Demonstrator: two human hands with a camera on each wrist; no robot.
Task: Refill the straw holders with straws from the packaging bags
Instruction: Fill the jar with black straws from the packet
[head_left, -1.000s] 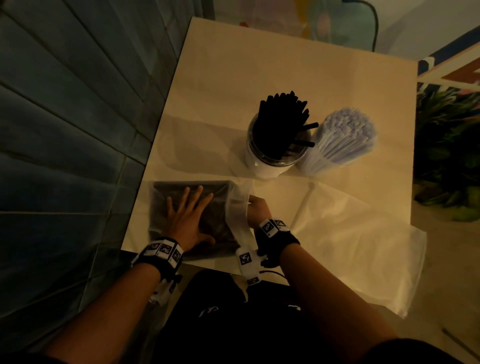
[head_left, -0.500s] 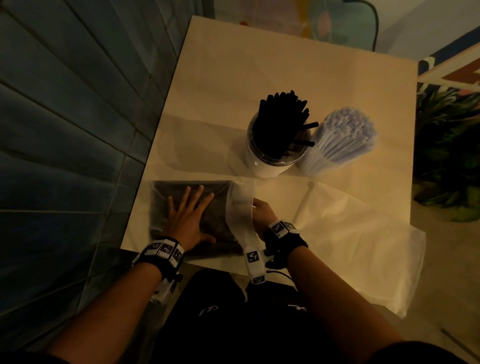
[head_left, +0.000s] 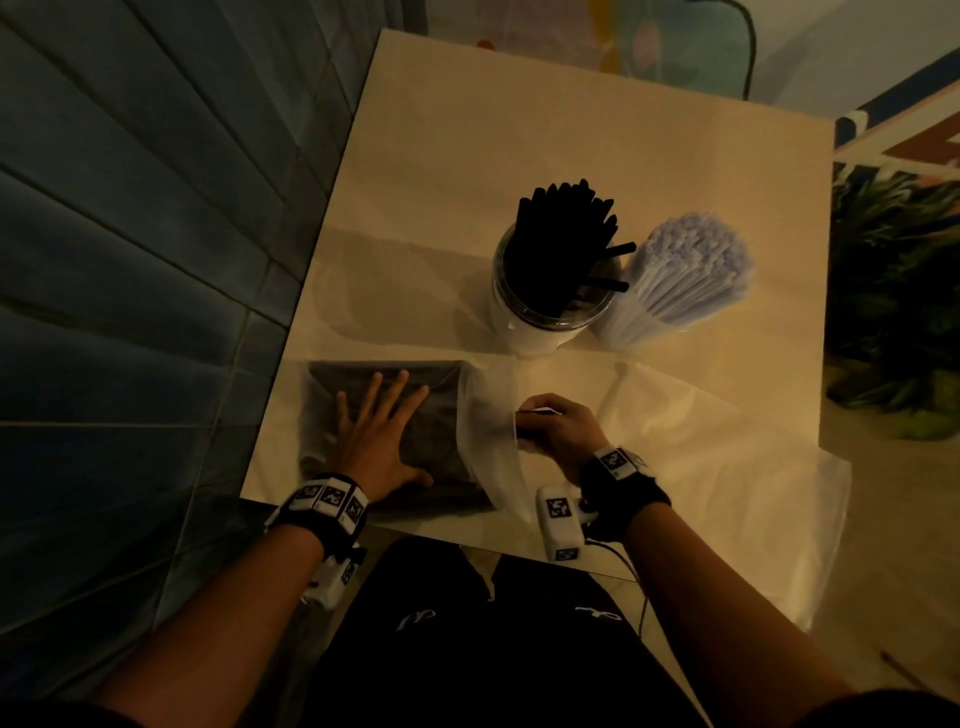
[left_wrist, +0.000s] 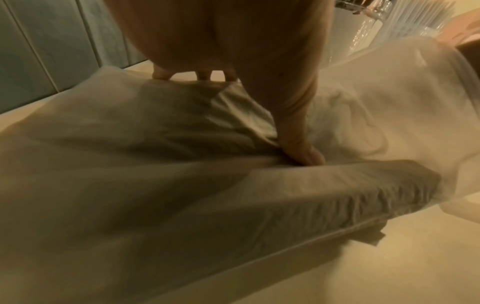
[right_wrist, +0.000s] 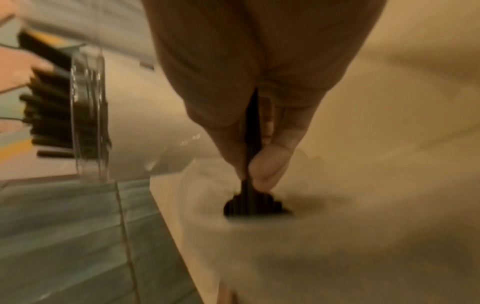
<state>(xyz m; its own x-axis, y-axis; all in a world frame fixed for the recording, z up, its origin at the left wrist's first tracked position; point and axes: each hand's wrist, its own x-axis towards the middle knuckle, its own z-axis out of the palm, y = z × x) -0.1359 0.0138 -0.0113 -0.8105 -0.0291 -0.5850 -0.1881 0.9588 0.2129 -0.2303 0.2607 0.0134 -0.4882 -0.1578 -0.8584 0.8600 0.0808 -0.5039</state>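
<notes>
Bag of black straws (head_left: 384, 431) flat on the near left corner of the bench (head_left: 519, 156), nearer than the clear straw holder (head_left: 550, 306) and to its left; frosted plastic, dark bundle showing through, open mouth turned to the right

Left hand (head_left: 376, 436) spread flat on top of that bag, fingers splayed and straight, thumb out to the side and pressing into a crease of the plastic (left_wrist: 298, 152)

Right hand (head_left: 558, 426) at the bag's mouth, just right of it, fingers curled; thumb and fingertips pinching a few black straws (right_wrist: 250, 191) where they stick out of the opening

Holder upright near mid-bench, packed with black straws (head_left: 561, 244) leaning left, two lying across the rim

Bundle of pale wrapped straws (head_left: 680, 275) standing touching the holder's right side

Second frosted bag (head_left: 701, 467) lying slack, nearer than the holder and to its right, draped over the near bench edge

Tiled wall (head_left: 156, 260) left of the holder, green foliage (head_left: 893, 291) to its right
</notes>
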